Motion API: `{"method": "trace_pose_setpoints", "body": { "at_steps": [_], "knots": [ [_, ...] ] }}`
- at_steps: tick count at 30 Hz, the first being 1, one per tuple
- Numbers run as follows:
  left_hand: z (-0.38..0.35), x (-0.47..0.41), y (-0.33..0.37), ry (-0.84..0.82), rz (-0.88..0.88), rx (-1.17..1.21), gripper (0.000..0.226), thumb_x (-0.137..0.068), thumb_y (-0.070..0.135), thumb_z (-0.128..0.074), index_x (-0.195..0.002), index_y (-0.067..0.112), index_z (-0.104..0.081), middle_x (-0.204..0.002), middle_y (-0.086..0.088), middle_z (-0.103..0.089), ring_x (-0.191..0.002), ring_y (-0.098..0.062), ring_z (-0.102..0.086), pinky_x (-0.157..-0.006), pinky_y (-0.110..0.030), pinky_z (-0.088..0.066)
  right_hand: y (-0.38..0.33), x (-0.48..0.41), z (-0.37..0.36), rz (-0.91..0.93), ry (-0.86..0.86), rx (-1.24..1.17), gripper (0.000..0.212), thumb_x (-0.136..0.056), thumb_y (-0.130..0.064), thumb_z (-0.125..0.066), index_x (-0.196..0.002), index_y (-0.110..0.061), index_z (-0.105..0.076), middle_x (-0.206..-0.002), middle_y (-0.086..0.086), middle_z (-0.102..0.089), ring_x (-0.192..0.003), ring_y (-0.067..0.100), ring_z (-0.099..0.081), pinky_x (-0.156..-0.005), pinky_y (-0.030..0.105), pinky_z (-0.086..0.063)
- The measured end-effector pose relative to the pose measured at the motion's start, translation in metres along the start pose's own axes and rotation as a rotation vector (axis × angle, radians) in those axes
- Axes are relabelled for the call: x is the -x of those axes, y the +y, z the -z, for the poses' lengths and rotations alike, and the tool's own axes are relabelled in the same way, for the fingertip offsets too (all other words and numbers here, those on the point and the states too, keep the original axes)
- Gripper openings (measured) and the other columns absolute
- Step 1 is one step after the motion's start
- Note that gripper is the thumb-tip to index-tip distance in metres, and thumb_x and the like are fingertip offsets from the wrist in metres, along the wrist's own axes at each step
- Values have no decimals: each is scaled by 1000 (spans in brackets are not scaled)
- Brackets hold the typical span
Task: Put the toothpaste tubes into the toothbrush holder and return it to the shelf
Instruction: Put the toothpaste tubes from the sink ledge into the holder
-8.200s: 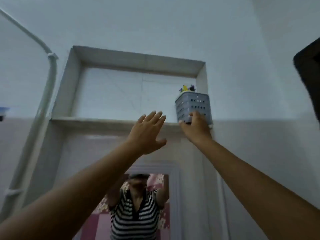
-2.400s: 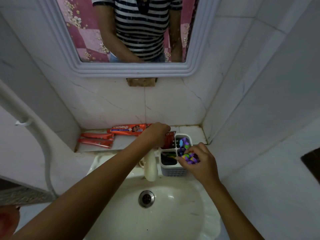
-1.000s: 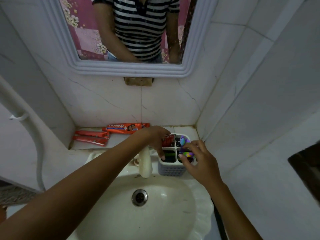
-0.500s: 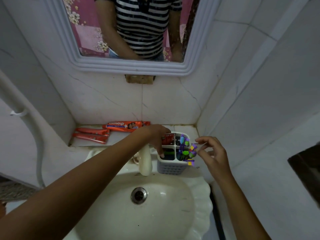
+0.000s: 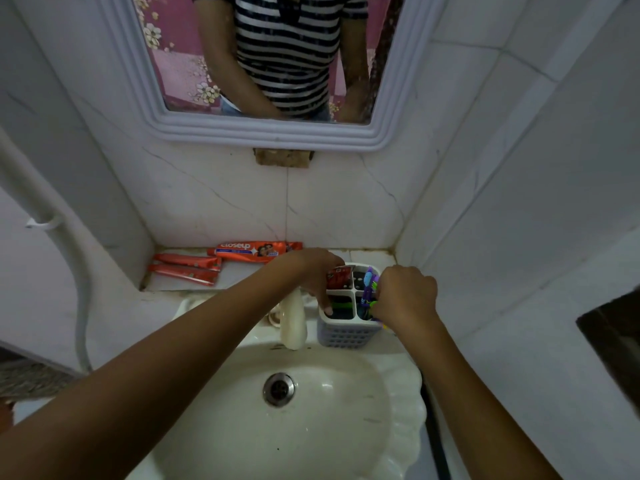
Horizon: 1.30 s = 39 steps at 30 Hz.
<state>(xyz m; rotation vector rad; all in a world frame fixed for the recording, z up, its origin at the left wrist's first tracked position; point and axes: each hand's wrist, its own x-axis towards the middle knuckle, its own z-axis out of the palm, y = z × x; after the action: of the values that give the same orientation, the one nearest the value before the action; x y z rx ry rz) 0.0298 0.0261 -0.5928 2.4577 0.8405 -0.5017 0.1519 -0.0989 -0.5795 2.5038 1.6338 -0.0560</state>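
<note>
The grey perforated toothbrush holder stands on the back rim of the washbasin, right of the tap. A red toothpaste tube sticks up in its far left compartment. My left hand grips the holder's left rim, thumb inside. Over the right compartments my right hand is closed on the purple and green toothbrushes. Three more red toothpaste tubes lie on the ledge: a large one by the wall and two smaller ones to the left.
A white tap rises just left of the holder. The basin with its drain lies below. A framed mirror hangs above the ledge, a white pipe runs down the left wall, and tiled walls close in on the right.
My right hand, lifted open off the brushes half a second ago, has come back down and closed on them. My left hand has stayed on the holder's rim.
</note>
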Motion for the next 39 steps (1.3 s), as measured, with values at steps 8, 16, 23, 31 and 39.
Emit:
{"method": "trace_pose_setpoints", "body": {
  "at_steps": [8,16,23,31,39],
  "knots": [
    [0,0,0,30,2,-23,79,-62,36,-88,-130,19,-52,-129,-4,-61,-119,-24,-56,-103,-40,-44,16,9,-24,145,180,-349,29,-71,-34,-76,-89,-14,-64,-91,0,-63,-78,22,-61,-56,27,-37],
    [1,3,2,63,7,-7,78,-66,30,-87,-134,18,-50,-129,-5,-59,-119,-24,-55,-99,-36,-42,31,11,-46,306,329,-501,18,-71,-16,-77,-82,-16,-63,-72,2,-67,-59,23,-60,-49,32,-51],
    [3,7,5,90,-3,-35,84,-67,35,-86,-138,15,-46,-134,-6,-55,-121,-25,-52,-96,-32,-41,26,13,-54,138,472,-900,14,-68,-4,-80,-77,-13,-74,-65,-4,-67,-60,10,-61,-56,21,-52],
    [3,8,7,77,-56,-79,82,-66,32,-86,-137,17,-48,-131,-5,-55,-121,-24,-51,-96,-33,-41,26,11,-55,115,301,-848,22,-73,-26,-83,-74,-21,-62,-75,-4,-65,-76,17,-61,-63,33,-49],
    [1,5,4,129,-76,-76,68,-71,28,-83,-130,17,-52,-127,-5,-59,-115,-23,-54,-90,-31,-40,40,14,-72,4,88,-1470,56,-61,-62,-80,-104,-30,-64,-110,-3,-68,-110,13,-63,-83,24,-53]
  ]
}}
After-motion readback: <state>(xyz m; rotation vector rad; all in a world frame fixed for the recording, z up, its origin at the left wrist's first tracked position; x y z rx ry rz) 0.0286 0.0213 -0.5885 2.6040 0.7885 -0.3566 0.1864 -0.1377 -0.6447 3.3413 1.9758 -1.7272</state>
